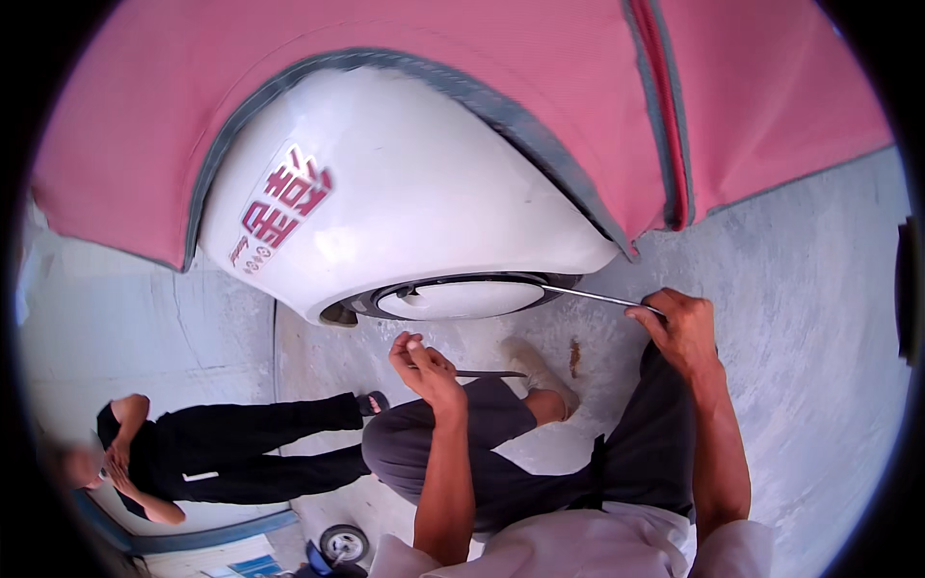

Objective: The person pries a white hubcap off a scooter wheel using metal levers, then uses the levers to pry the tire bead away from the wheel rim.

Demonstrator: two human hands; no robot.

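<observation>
My right hand [682,328] is closed round one end of a thin silver metal bar [602,297]. The bar's far tip meets the right edge of a wheel, between the black tyre [368,302] and its white wheel cover [462,301]. In front of the wheel, my left hand [424,371] is closed on a thin dark metal bar [489,374] that points right, apart from the wheel. The wheel sits under a white vehicle fender [405,183] with red lettering.
A pink fabric cover [462,34] with grey trim drapes over the vehicle. At the left stands a person in black [260,433], hands together. A small loose wheel [343,544] lies at the lower left. My shoe [530,364] rests on the concrete floor [800,318].
</observation>
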